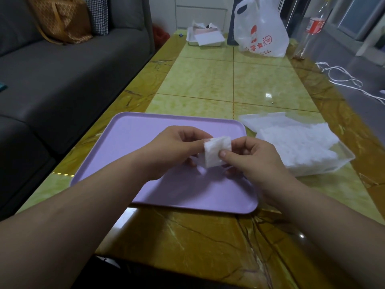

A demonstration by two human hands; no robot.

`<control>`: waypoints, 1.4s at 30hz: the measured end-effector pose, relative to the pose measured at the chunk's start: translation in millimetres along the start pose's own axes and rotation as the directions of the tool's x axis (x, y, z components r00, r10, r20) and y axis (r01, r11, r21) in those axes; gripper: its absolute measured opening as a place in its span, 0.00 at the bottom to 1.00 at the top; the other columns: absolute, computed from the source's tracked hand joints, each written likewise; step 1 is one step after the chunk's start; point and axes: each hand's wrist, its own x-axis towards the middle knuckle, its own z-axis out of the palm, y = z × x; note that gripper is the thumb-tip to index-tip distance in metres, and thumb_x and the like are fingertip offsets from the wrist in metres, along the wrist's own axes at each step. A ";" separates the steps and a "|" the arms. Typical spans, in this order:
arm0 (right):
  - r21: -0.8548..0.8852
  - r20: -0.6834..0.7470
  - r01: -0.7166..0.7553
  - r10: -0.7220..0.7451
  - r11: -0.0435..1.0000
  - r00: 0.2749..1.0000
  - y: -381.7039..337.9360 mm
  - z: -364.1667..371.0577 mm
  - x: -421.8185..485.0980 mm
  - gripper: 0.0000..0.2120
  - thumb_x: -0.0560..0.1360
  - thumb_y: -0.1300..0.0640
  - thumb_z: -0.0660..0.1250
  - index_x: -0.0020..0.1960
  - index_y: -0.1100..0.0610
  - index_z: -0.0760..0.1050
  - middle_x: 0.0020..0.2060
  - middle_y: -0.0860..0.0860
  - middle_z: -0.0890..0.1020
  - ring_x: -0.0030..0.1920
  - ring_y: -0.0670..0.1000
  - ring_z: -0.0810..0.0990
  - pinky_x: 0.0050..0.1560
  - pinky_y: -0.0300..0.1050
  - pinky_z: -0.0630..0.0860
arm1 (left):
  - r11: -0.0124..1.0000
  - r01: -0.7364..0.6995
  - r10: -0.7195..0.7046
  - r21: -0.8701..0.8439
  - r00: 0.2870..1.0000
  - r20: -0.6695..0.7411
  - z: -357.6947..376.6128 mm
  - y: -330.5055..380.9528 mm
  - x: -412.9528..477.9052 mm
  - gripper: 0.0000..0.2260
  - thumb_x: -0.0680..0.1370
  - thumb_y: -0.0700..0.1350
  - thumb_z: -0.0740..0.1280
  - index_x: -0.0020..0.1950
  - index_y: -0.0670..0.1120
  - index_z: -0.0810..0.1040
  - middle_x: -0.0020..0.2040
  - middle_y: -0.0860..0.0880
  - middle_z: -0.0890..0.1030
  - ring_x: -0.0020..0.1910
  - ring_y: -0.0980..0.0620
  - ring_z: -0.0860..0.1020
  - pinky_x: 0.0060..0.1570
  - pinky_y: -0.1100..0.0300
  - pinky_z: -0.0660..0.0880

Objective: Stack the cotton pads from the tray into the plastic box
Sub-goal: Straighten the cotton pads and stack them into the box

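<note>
A small white square cotton pad (216, 150) is held above the purple tray (133, 134), pinched from both sides. My left hand (177, 150) grips its left edge and my right hand (252, 157) holds its right edge with the thumb on top. No other pads show on the tray's bare surface. To the right stands the clear plastic box (345, 155), filled with several white cotton pads (298, 144), its lid (262, 122) open behind it.
The yellow-green marble table (229, 80) carries a white plastic bag (260, 30) and a white tray with papers (205, 37) at its far end. A grey sofa (62, 69) runs along the left. White cords (341, 78) lie at the right.
</note>
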 end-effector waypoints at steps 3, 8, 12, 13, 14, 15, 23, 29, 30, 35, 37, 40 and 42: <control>-0.052 -0.018 0.015 -0.016 0.999 1.000 0.9 -0.8 1.3 0.08 0.73 0.63 0.77 0.50 0.60 0.82 0.41 0.58 0.87 0.40 0.55 0.86 0.41 0.50 0.84 | 1.000 0.017 -0.016 -0.016 1.000 0.022 0.4 1.5 -0.4 0.07 0.79 0.43 0.73 0.55 0.43 0.86 0.54 0.37 0.84 0.46 0.46 0.81 0.55 0.36 0.78; -0.226 0.048 0.142 -0.135 0.964 0.990 -0.6 0.4 -0.6 0.23 0.73 0.62 0.76 0.65 0.48 0.77 0.54 0.47 0.83 0.55 0.44 0.83 0.60 0.41 0.80 | 0.999 0.046 -0.045 -0.014 0.997 0.070 -0.8 1.2 0.7 0.06 0.80 0.38 0.69 0.54 0.42 0.85 0.47 0.43 0.83 0.45 0.47 0.80 0.47 0.48 0.79; -0.322 0.108 0.234 -0.210 0.917 0.972 -2.6 0.8 -4.3 0.15 0.76 0.65 0.71 0.59 0.50 0.81 0.52 0.43 0.85 0.53 0.41 0.84 0.57 0.39 0.80 | 1.000 0.023 -0.022 -0.010 0.996 0.091 -2.7 2.5 -1.7 0.11 0.79 0.48 0.72 0.60 0.46 0.84 0.50 0.46 0.85 0.46 0.49 0.82 0.47 0.50 0.79; -0.351 0.110 0.247 -0.222 0.903 0.969 -1.9 0.7 -4.8 0.14 0.76 0.64 0.71 0.58 0.50 0.81 0.51 0.43 0.85 0.52 0.41 0.83 0.55 0.37 0.80 | 0.998 0.002 -0.007 0.056 0.995 0.096 -3.2 2.0 -2.1 0.15 0.77 0.52 0.75 0.61 0.48 0.83 0.50 0.48 0.85 0.47 0.51 0.83 0.46 0.52 0.80; -0.368 0.114 0.253 -0.226 0.895 0.967 -1.3 0.9 -5.4 0.14 0.76 0.64 0.71 0.57 0.50 0.81 0.50 0.43 0.85 0.51 0.41 0.83 0.53 0.34 0.78 | 0.988 -0.024 0.009 0.151 0.995 0.098 -3.0 0.7 -2.3 0.19 0.73 0.54 0.78 0.62 0.51 0.82 0.51 0.50 0.86 0.47 0.53 0.83 0.46 0.55 0.80; -0.383 0.118 0.255 -0.226 0.888 0.967 -0.4 0.9 -5.5 0.14 0.75 0.65 0.71 0.56 0.49 0.81 0.49 0.43 0.85 0.50 0.40 0.82 0.52 0.31 0.77 | 0.964 -0.054 0.031 0.261 0.995 0.093 -2.1 -1.1 -2.3 0.22 0.70 0.54 0.81 0.62 0.52 0.82 0.50 0.52 0.86 0.47 0.55 0.84 0.46 0.58 0.81; -0.303 0.171 0.181 -0.133 0.936 0.976 4.9 5.8 -3.1 0.33 0.71 0.67 0.67 0.73 0.46 0.68 0.70 0.47 0.75 0.71 0.42 0.73 0.71 0.39 0.71 | 0.834 -0.151 0.145 0.530 0.988 0.054 3.6 -4.4 1.3 0.06 0.71 0.47 0.78 0.47 0.51 0.85 0.32 0.54 0.79 0.29 0.61 0.74 0.30 0.69 0.68; -0.262 0.105 0.076 -0.050 0.962 0.993 2.1 20.2 -1.5 0.25 0.83 0.52 0.64 0.79 0.47 0.64 0.76 0.43 0.69 0.75 0.42 0.67 0.78 0.47 0.63 | 0.721 -0.191 0.167 0.666 0.981 0.100 5.4 -6.2 -0.1 0.16 0.67 0.55 0.79 0.52 0.57 0.81 0.35 0.55 0.80 0.32 0.60 0.77 0.33 0.64 0.72; -0.283 0.087 0.084 -0.061 0.955 0.994 2.0 21.9 -1.7 0.23 0.84 0.52 0.61 0.79 0.47 0.65 0.76 0.42 0.70 0.75 0.42 0.67 0.78 0.46 0.63 | 0.695 -0.188 0.168 0.694 0.981 0.098 5.4 -6.5 -0.2 0.16 0.67 0.54 0.79 0.51 0.57 0.80 0.34 0.55 0.79 0.32 0.60 0.76 0.33 0.63 0.70; -0.281 0.035 0.071 -0.064 0.957 0.997 0.1 30.9 1.7 0.19 0.86 0.52 0.57 0.76 0.47 0.69 0.72 0.41 0.74 0.71 0.43 0.71 0.75 0.45 0.66 | 0.722 -0.178 0.165 0.669 0.983 0.084 3.3 -6.5 1.0 0.06 0.72 0.50 0.75 0.43 0.54 0.79 0.32 0.55 0.77 0.29 0.61 0.73 0.33 0.64 0.68; -0.261 0.018 0.069 -0.067 0.963 0.998 0.8 33.5 1.7 0.18 0.86 0.53 0.56 0.75 0.48 0.70 0.71 0.42 0.75 0.70 0.43 0.72 0.73 0.43 0.68 | 0.735 -0.170 0.158 0.657 0.984 0.078 3.5 -5.5 0.5 0.05 0.73 0.49 0.75 0.44 0.53 0.80 0.32 0.55 0.77 0.29 0.61 0.73 0.32 0.65 0.67; -0.205 0.049 0.070 -0.062 0.976 0.997 3.1 36.9 1.3 0.18 0.86 0.56 0.55 0.74 0.49 0.71 0.71 0.43 0.75 0.71 0.44 0.72 0.74 0.46 0.68 | 0.742 -0.202 0.189 0.640 0.978 0.089 10.3 -5.1 -1.6 0.05 0.73 0.48 0.73 0.40 0.52 0.78 0.33 0.54 0.78 0.31 0.60 0.74 0.34 0.63 0.69; -0.184 0.064 0.069 -0.058 0.980 0.996 2.6 37.1 1.9 0.18 0.86 0.58 0.55 0.74 0.49 0.71 0.70 0.43 0.75 0.71 0.45 0.73 0.75 0.50 0.69 | 0.728 -0.235 0.208 0.644 0.971 0.119 15.1 -4.8 -2.9 0.10 0.75 0.46 0.71 0.36 0.54 0.73 0.32 0.55 0.76 0.31 0.60 0.73 0.34 0.63 0.67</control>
